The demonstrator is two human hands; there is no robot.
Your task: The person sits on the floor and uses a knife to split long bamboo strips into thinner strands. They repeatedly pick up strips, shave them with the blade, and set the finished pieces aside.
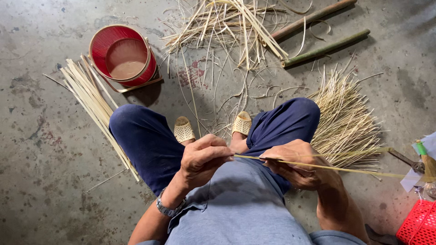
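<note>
single head-worn view, looking steeply down, close over lap and hands, concrete floor (36, 149) beyond

The left hand (203, 159) is curled into a loose fist, thumb and fingertips pinched together, wrist bent inward. The right hand (297, 164) lies palm-up just beside it, fingers folded closed.

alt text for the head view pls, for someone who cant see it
Seen from above, a seated person's left hand and right hand hold a thin bamboo strip over their knees. Around them on the concrete floor lie bundled strips, a red bucket and two bamboo poles.
</note>
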